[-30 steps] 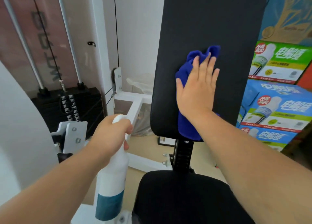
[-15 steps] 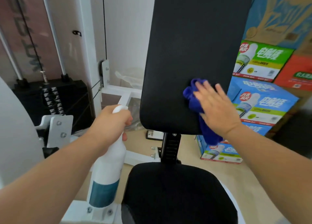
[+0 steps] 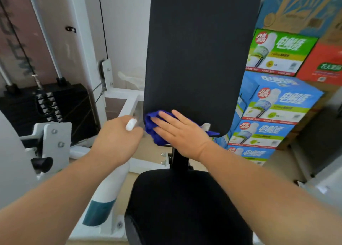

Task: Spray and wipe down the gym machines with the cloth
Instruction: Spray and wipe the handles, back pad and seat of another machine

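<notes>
**Cloth at the backrest's bottom edge**

The right hand (image 3: 182,133) lies flat, fingers straight and slightly spread, pressing the blue cloth (image 3: 152,129) against the lower left corner of the black backrest (image 3: 199,59), centre of the frame; part of the cloth hangs below the pad's edge. The left hand (image 3: 116,139), centre left, is curled round the neck of the spray bottle (image 3: 106,189), whose white top shows above the knuckles and whose body slants down toward the lower left.

Risks, as I judge them: the cloth is held by palm pressure alone, so a stroke running off the pad's edge could let it slip and drop toward the seat pad (image 3: 185,207) or the floor; the two hands are near each other, so a sweep further left could knock the bottle; which way the nozzle faces I cannot tell, so a stray squeeze might wet something other than the pad.

Around: the black post (image 3: 178,159) joins backrest to seat just under the right wrist and would catch a downward stroke; a white frame (image 3: 127,104) runs behind the left hand; a weight stack (image 3: 61,104) sits at middle left; stacked cartons (image 3: 273,100) crowd the right side, close beside the backrest's edge.
</notes>
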